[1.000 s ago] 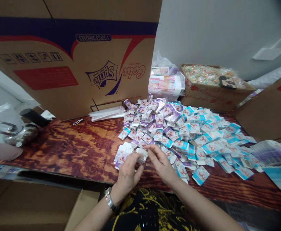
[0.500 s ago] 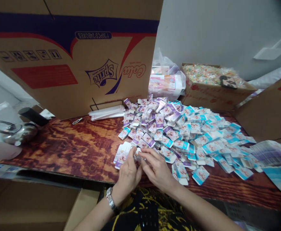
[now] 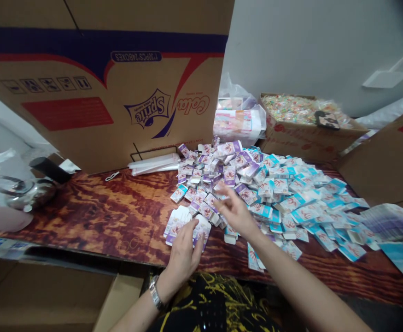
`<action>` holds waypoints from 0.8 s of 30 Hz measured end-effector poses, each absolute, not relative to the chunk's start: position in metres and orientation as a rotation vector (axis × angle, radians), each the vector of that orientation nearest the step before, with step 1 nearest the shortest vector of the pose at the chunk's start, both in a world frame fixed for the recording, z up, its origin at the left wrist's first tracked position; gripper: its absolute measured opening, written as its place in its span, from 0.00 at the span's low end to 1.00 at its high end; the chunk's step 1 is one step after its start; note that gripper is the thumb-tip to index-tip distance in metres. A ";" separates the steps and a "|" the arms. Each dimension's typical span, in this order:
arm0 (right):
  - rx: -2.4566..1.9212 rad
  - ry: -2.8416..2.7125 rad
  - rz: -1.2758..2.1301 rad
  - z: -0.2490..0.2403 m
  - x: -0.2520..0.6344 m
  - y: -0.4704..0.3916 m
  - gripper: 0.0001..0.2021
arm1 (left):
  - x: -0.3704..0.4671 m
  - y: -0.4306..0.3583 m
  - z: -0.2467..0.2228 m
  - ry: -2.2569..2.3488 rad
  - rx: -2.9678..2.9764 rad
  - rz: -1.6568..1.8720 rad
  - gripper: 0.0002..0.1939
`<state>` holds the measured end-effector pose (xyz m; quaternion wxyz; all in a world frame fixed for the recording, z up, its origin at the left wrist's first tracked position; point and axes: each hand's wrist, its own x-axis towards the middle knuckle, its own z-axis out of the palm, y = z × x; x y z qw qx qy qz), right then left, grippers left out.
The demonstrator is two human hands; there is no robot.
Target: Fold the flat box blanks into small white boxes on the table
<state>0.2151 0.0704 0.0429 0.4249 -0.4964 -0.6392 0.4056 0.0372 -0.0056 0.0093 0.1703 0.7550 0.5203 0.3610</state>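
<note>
My left hand (image 3: 183, 251), with a metal watch on its wrist, lies over flat purple-and-white cartons (image 3: 175, 227) near the table's front edge. Its thumb and fingers are apart, touching a carton (image 3: 203, 229). My right hand (image 3: 234, 210) hovers over the near side of the pile, fingers parted, with nothing seen in it. Small purple-and-white boxes (image 3: 229, 175) make up the left part of the pile, and blue-and-white boxes (image 3: 306, 213) spread to the right.
A large cardboard box (image 3: 118, 115) stands at the back left. Behind the pile are plastic-wrapped packs (image 3: 239, 124) and a carton of wrapped sweets (image 3: 298, 138). A kettle (image 3: 32, 191) sits far left; stacked flat cartons (image 3: 391, 221) lie far right.
My hands have separated. The right one has moved forward and right over the pile, while the left stays near the flat cartons. A purple box now lies atop the pile's back.
</note>
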 end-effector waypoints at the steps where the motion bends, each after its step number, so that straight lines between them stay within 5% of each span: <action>1: -1.299 -1.829 0.977 0.034 0.214 0.062 0.20 | 0.037 -0.006 0.002 1.478 2.133 0.979 0.19; 5: -1.667 -2.417 0.690 -0.001 0.202 0.028 0.17 | 0.038 -0.007 -0.023 1.474 2.159 0.863 0.22; 8: -1.815 -2.480 0.555 -0.016 0.193 0.019 0.22 | 0.037 -0.005 -0.034 1.464 2.181 0.782 0.24; 12: -1.788 -2.365 0.501 -0.025 0.188 0.018 0.14 | 0.036 -0.003 -0.042 1.499 2.204 0.695 0.27; 15: -1.677 -2.126 0.545 -0.024 0.187 0.019 0.05 | 0.038 -0.005 -0.042 1.532 2.238 0.633 0.33; 18: -1.523 -1.864 0.731 -0.013 0.187 0.022 0.06 | 0.041 -0.005 -0.032 1.606 2.275 0.644 0.36; 24: -1.275 -1.746 0.858 0.024 0.196 0.020 0.07 | 0.044 0.003 0.001 1.632 2.215 0.934 0.28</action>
